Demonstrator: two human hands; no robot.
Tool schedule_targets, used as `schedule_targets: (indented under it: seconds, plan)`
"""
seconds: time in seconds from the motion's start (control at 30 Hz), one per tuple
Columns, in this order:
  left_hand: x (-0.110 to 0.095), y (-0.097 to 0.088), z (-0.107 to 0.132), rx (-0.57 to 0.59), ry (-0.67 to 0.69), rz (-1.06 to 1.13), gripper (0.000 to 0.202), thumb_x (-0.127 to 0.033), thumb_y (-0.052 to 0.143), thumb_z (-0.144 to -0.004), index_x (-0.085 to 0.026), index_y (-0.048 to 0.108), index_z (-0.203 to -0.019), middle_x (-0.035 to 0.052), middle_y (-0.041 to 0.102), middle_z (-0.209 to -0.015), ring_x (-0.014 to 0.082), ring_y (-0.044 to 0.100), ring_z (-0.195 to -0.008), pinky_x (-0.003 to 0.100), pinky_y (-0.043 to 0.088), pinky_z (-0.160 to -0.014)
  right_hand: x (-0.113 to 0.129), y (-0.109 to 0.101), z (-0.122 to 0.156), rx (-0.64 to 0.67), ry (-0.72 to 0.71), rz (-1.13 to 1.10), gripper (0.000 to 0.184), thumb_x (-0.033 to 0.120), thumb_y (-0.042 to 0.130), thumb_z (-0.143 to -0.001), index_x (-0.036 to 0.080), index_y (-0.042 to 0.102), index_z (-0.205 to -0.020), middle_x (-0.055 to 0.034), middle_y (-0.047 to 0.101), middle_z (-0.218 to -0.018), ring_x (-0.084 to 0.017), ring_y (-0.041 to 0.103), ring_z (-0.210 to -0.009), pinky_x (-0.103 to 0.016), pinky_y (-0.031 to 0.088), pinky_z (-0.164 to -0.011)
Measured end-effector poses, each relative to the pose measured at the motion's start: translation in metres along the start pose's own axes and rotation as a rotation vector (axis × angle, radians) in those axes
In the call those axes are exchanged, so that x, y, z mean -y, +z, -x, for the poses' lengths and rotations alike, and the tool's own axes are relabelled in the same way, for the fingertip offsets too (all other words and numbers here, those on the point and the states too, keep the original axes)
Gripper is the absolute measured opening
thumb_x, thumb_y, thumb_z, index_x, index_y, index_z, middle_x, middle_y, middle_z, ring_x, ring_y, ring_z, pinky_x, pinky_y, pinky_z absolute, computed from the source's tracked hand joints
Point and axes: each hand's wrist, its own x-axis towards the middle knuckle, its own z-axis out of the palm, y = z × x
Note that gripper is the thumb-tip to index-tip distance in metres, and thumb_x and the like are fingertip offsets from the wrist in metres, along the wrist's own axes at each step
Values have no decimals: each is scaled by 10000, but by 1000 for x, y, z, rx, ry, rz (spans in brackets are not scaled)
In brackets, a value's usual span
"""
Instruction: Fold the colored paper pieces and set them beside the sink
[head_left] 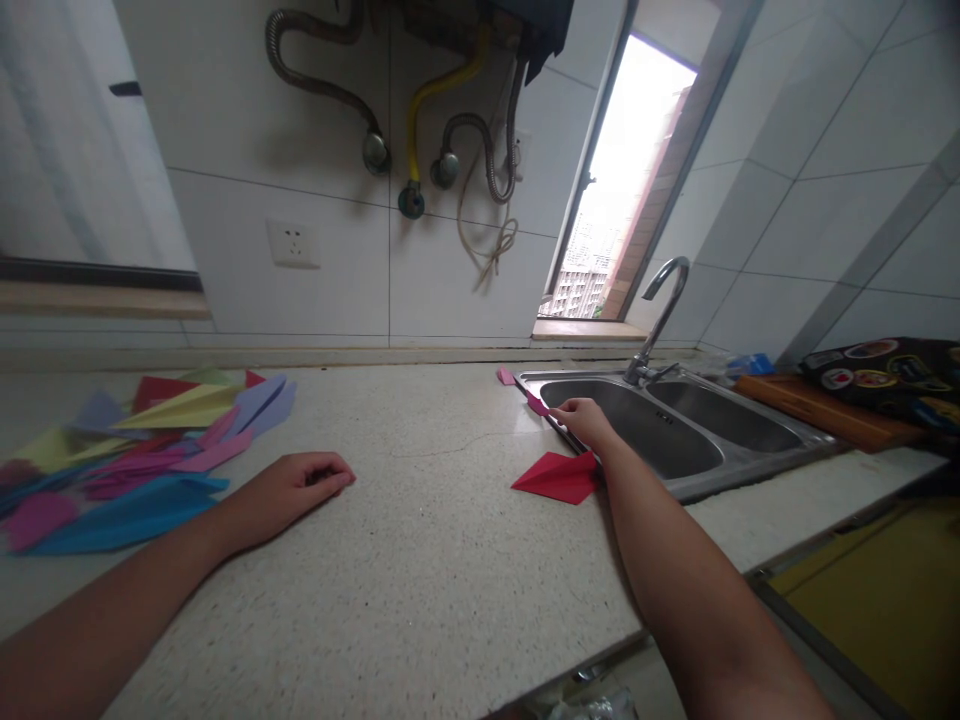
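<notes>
A counter (420, 600) is showing off-white with dark speckles; a paper plane (555, 478) is appearing plain red, a small paper (537, 404) magenta; a paper pile (150, 465) is mixing blue, pink, yellow, lavender and red.

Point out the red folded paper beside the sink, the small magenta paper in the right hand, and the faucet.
Red folded paper (553, 478): head view, middle of its upper surface.
Small magenta paper (537, 404): head view, middle of its visible part.
Faucet (663, 325): head view, on its neck.

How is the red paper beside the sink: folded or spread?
Folded: the red paper tapers to a point, with straight, angled edges and a crease along it.
</notes>
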Motion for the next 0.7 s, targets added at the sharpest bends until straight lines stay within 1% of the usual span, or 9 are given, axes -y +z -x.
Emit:
schedule_targets:
  seconds: [0.17,0.3,0.4,0.5,0.7]
  plan:
    - [1,0,0,3,-13,14,343,-509,520,-836,-218,696,-882,32,672,-821,217,592,-798,283,422,-714,2,0,1,8,-22,10,333,482,718,-668,148,715,-669,-41,647,-577,-137,537,-549,-234,352,-507]
    - [2,0,-1,8,-21,26,348,-514,523,-823,-217,696,-882,31,666,-806,214,586,-783,281,420,-698,2,0,0,36,-11,15,315,457,703,-681,142,721,-680,-43,653,-592,-132,533,-541,-232,343,-496]
    - [2,0,-1,0,-15,28,344,-514,525,-818,-221,697,-867,28,659,-784,210,580,-762,274,416,-678,4,0,2,33,0,-3,309,448,701,-688,140,718,-678,-50,660,-595,-129,530,-528,-230,352,-494]
    - [0,0,0,-9,-12,17,342,-512,522,-821,-222,700,-862,26,657,-775,209,578,-755,271,415,-669,6,-2,5,16,6,-26,309,447,706,-690,139,710,-665,-56,654,-576,-129,529,-517,-230,357,-492]
    - [1,-1,0,2,-22,-9,327,-495,520,-840,-229,705,-882,21,674,-812,209,587,-784,271,412,-695,7,-5,10,30,22,-36,295,423,732,-670,132,695,-646,-55,646,-579,-118,509,-494,-231,349,-476]
